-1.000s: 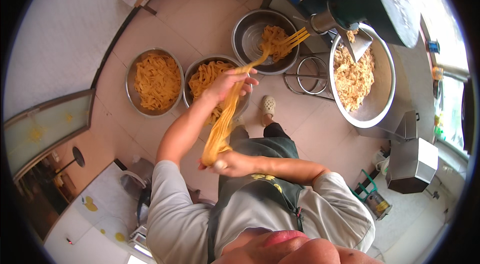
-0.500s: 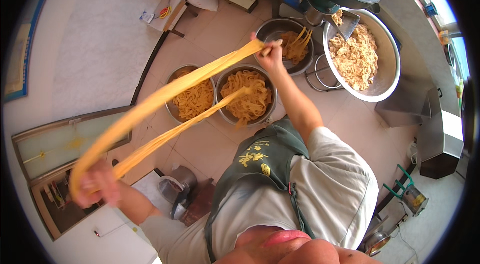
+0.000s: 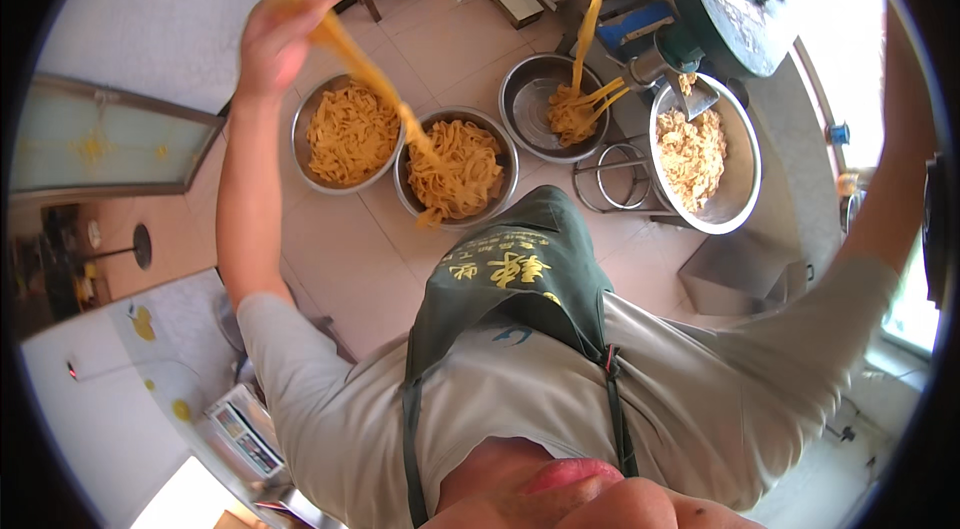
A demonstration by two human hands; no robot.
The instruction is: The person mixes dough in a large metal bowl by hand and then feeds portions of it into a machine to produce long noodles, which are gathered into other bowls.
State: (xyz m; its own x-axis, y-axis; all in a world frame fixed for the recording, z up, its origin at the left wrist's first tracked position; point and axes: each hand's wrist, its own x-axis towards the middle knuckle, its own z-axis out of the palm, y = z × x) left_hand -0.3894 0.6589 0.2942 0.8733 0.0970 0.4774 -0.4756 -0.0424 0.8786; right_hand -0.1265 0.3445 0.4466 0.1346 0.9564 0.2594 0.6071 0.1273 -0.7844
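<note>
My left hand (image 3: 285,29), raised at the upper left and slightly blurred, has long yellow noodle strands (image 3: 362,64) looped over it. One length slopes down to the coiled noodles (image 3: 458,169) in the middle metal bowl (image 3: 402,191). Another stretches right along the top edge. At top centre, a further strand bundle (image 3: 595,4) hangs down to the noodles (image 3: 572,117) in the far bowl (image 3: 510,114). My right arm (image 3: 900,149) reaches up along the right edge; its hand is out of sight.
More noodles lie in the left bowl (image 3: 298,144). A large basin (image 3: 740,189) holds crumbly dough (image 3: 690,159) beneath a dark green machine (image 3: 735,14). Beside it are a round wire stand (image 3: 625,191) and a metal bin (image 3: 745,274). A small step stool (image 3: 513,1) stands at the back.
My left hand has risen from the lower left to the upper left with the noodles. My right hand has left the middle and passed out of view as that arm swung up and right.
</note>
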